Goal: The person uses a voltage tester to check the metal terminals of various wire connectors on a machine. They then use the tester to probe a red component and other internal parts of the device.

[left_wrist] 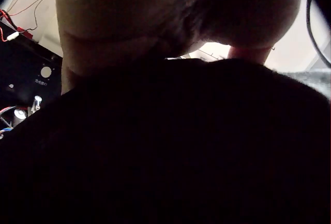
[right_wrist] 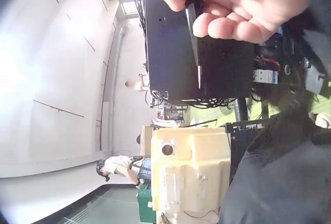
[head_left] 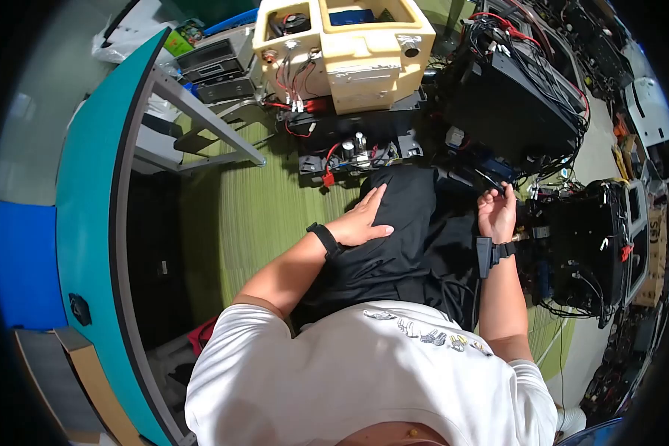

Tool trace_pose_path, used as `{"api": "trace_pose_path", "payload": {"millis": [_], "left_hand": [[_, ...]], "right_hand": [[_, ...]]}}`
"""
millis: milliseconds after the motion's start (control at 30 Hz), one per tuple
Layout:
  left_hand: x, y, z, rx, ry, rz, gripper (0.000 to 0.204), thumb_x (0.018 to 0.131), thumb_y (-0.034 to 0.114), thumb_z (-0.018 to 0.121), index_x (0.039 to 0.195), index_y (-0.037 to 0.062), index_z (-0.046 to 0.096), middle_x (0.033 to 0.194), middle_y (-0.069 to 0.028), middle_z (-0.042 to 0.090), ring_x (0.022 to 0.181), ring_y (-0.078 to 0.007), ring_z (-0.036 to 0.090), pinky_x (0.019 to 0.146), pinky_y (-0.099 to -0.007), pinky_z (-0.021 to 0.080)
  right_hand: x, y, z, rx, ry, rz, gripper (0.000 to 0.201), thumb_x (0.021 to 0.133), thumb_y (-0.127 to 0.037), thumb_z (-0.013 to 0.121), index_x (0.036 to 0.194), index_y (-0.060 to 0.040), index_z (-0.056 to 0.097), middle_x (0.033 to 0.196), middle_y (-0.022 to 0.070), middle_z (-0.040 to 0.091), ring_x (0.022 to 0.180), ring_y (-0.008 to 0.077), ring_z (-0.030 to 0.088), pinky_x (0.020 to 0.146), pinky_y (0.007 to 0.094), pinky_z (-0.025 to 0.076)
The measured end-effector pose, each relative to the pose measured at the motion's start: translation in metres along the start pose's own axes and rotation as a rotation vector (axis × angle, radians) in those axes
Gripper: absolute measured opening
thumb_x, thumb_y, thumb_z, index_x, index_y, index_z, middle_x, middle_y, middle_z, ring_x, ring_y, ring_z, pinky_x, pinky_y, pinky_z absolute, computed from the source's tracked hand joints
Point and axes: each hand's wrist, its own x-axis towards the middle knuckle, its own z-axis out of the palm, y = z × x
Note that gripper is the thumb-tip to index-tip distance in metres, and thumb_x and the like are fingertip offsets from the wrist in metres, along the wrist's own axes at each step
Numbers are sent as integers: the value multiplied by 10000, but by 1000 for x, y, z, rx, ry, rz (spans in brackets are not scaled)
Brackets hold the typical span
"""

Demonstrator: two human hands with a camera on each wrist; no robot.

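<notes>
In the head view my left hand (head_left: 358, 224) rests on the black trousers (head_left: 401, 204) over my knee, fingers straight and thumb spread. The left wrist view shows mostly dark cloth, with part of the left hand (left_wrist: 119, 22) above it. My right hand (head_left: 496, 220) is raised beside the other leg, fingers curled. In the right wrist view the right hand (right_wrist: 243, 9) pinches a slim black tapered tool (right_wrist: 193, 40) with a narrow silver tip, pointing away from the fingers. I cannot tell its exact kind.
Ahead stands a cream moulded housing (head_left: 364, 74) above a black chassis (head_left: 357, 145) with wiring. A black box (head_left: 513, 111) with cables is at the front right; another black unit (head_left: 580, 245) stands right. A teal-topped table (head_left: 89, 193) lies left. Another person (right_wrist: 121, 167) works behind the housing.
</notes>
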Motion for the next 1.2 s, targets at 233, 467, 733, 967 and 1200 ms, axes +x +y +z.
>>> {"api": "trace_pose_path", "payload": {"millis": [233, 467, 733, 967, 1200], "left_hand": [[-27, -4, -25, -365, 147, -136, 749, 767, 170, 619, 1336, 22, 155, 1314, -174, 268, 1180, -241, 322, 975, -319, 287], [-24, -14, -142, -122, 847, -38, 359, 802, 48, 523, 1149, 2, 442, 1032, -81, 557, 933, -128, 509, 835, -258, 400], [15, -51, -238, -119, 1064, 60, 307, 814, -40, 443, 1118, 5, 460, 1067, -74, 559, 904, -84, 518, 702, -190, 407], [51, -57, -269, -94, 904, 40, 480, 787, -52, 449, 1248, -22, 320, 1186, -126, 474, 1084, -177, 453, 900, -265, 355], [56, -63, -296, -365, 551, -116, 347, 838, 132, 520, 1157, 10, 459, 973, -36, 565, 889, -105, 500, 805, -246, 387]], "right_hand": [[4, 38, 18, 12, -202, 182, 155, 843, -238, 548, 902, -95, 537, 674, 40, 577, 615, 137, 539, 561, 269, 434], [13, 57, 37, -23, -274, 247, 171, 837, -229, 557, 930, -87, 539, 705, 63, 594, 611, 145, 558, 571, 262, 458], [24, 101, 68, 48, -372, 392, 199, 856, -261, 526, 930, -76, 535, 707, 76, 584, 612, 153, 540, 571, 261, 447], [48, 141, 105, 3, -361, 479, 203, 869, -239, 507, 948, -53, 525, 712, 82, 579, 607, 140, 520, 583, 258, 448], [68, 162, 120, -56, -324, 496, 218, 859, -256, 520, 945, -56, 526, 706, 83, 575, 603, 147, 526, 583, 260, 450]]}}
